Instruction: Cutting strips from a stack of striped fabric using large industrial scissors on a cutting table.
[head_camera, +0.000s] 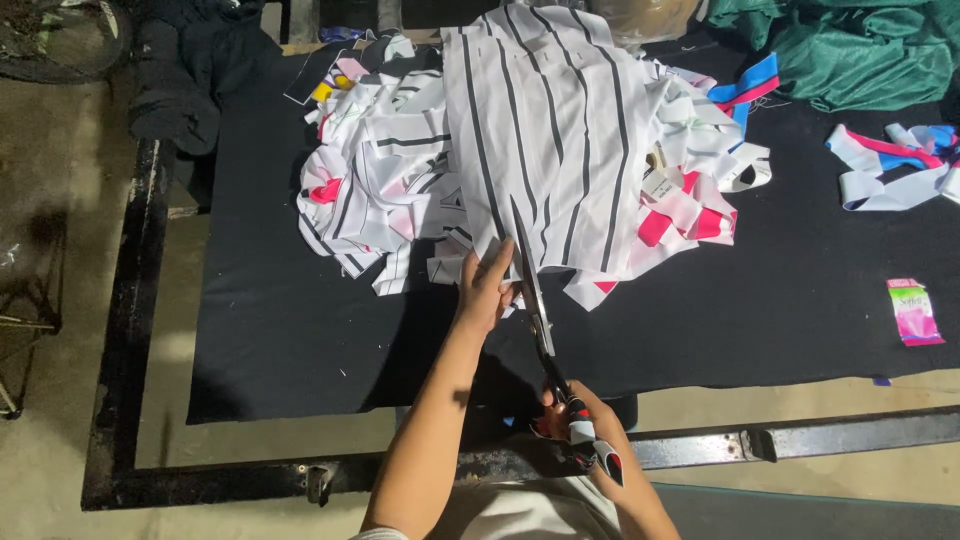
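My right hand (578, 420) grips the cloth-wrapped handles of long metal scissors (535, 300). Their blades point away from me into the near edge of a white fabric piece with black stripes (550, 130). My left hand (487, 285) pinches that fabric's near edge just left of the blades. The striped piece lies over a heap of white, black-striped and pink cloth offcuts (380, 190) on a black cloth-covered table (280, 320).
More white, pink and blue strips (900, 165) lie at the right. Green fabric (860, 45) is bunched at the far right corner and dark clothing (190, 70) at the far left. A small pink packet (913, 312) rests near the right edge. The black metal table frame (130, 330) borders it.
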